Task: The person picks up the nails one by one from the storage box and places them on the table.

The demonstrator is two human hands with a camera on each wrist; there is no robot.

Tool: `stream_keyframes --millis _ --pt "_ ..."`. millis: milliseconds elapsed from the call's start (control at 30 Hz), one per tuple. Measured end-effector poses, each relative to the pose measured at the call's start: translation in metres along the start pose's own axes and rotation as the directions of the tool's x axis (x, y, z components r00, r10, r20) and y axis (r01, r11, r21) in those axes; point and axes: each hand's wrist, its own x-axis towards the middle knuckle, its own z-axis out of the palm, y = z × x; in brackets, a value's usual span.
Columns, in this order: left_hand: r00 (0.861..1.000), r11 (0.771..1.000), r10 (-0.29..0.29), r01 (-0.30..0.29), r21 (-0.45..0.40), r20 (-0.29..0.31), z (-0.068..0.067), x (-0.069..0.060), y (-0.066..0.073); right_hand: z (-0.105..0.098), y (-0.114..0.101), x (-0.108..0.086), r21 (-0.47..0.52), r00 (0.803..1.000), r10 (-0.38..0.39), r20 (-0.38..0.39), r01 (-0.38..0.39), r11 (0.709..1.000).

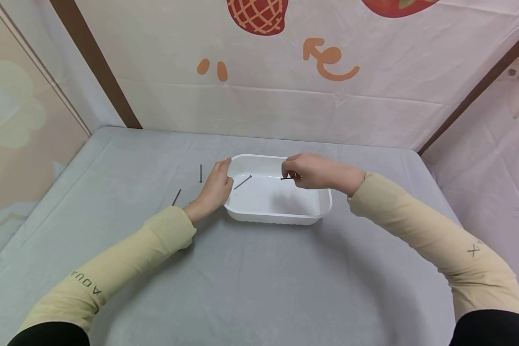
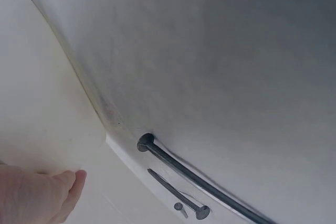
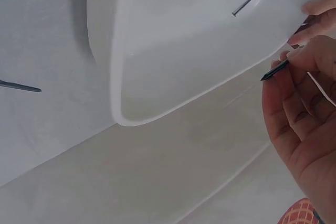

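Note:
A white rectangular tray (image 1: 277,218) stands on the table. My left hand (image 1: 216,185) grips its left rim, thumb on the inner side and fingers on the outer. Over the tray's right part, my right hand (image 1: 307,170) pinches a dark nail (image 3: 275,70) between thumb and fingertips, the pointed end sticking out. Another nail (image 1: 243,182) lies inside the tray, towards its left end. Outside, to the left, loose nails lie on the table: one (image 1: 201,173) beyond my left hand and one (image 1: 176,197) beside the wrist. The left wrist view shows a large nail (image 2: 199,182) close up.
A grey cloth covers the table (image 1: 259,278). Behind it hangs a pale printed curtain (image 1: 164,105), with further curtain panels at both sides. In the right wrist view, another nail (image 3: 20,86) lies on the cloth outside the tray.

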Motion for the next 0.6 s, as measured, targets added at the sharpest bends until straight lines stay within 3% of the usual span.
stream_keyframes --millis 200,600 --pt "1.000 1.000 -0.010 0.010 0.004 0.006 0.000 0.000 -0.001 -0.001 0.005 -0.006 0.029 0.998 -0.007 -0.054 0.009 1.000" --pt "1.000 1.000 -0.008 0.008 0.003 0.005 0.000 0.001 -0.001 -0.011 0.014 -0.024 0.064 0.991 0.062 -0.120 -0.055 0.996"
